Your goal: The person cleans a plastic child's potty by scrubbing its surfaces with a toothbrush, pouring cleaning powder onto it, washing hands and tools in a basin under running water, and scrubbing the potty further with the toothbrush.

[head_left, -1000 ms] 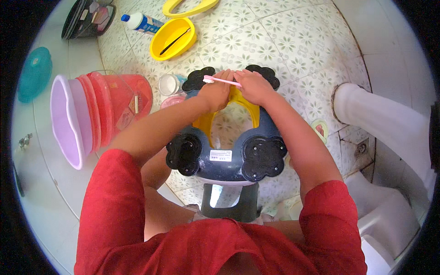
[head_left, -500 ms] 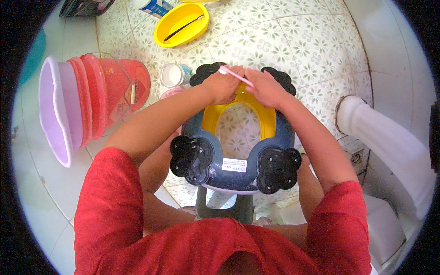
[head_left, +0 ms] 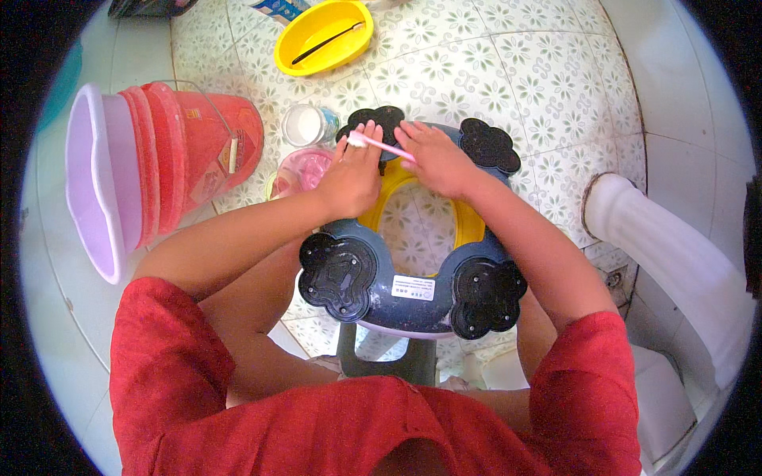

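Scrubbing at the far end of an upturned child's toilet seat (head_left: 413, 278), the right hand (head_left: 435, 159) grips a pink toothbrush (head_left: 379, 145), its head lying across the seat's far rim next to one of the black clover-shaped pads. The left hand (head_left: 351, 178) lies on the same far rim, fingers spread flat and steadying the seat, touching the brush head; it holds nothing else. The seat, dark blue with a yellow inner ring, rests on the person's lap over a small grey stool (head_left: 386, 361), above the patterned tile floor (head_left: 540, 95).

As a judgement, the cleaning looks partway: the brush works only on the far rim, and no foam or wet sheen shows on the near pads, so whether they are done cannot be told.

On the floor towards the far left lie a tipped stack of red buckets (head_left: 190, 151) with a lilac basin (head_left: 91, 178), a white jar (head_left: 308, 124), a pink container (head_left: 302, 170) and a yellow dish (head_left: 324, 36).
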`<state>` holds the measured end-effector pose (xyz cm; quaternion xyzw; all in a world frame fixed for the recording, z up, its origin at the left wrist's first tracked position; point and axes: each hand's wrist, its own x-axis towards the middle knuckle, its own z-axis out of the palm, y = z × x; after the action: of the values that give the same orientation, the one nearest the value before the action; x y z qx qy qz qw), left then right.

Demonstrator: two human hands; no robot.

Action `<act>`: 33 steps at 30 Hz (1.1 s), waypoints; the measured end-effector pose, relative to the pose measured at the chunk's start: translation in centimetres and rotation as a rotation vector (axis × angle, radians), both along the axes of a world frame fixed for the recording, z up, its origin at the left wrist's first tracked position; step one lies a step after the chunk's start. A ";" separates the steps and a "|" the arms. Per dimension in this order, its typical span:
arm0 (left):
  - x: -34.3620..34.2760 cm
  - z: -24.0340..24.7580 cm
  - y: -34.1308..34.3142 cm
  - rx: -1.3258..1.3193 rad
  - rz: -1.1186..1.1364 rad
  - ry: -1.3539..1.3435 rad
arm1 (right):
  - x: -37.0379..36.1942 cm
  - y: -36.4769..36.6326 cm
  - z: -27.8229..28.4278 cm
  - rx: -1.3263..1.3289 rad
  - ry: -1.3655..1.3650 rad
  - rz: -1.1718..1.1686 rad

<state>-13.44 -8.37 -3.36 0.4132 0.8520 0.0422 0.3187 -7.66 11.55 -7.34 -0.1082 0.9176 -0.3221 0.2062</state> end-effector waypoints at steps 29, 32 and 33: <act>-2.2 -1.6 3.8 0.312 0.749 -0.259 | -5.5 5.9 -1.6 -0.020 -0.342 -0.247; -3.6 -1.8 5.0 0.303 0.759 -0.250 | -6.4 5.4 -0.5 -0.041 -0.243 -0.233; -3.8 -1.7 5.3 0.286 0.776 -0.260 | -6.2 5.5 -0.5 -0.037 -0.195 -0.221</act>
<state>-17.26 -3.04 -5.02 0.0937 0.8825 0.3282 0.3234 -13.88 17.04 -7.81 0.0213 0.8935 -0.3688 0.2554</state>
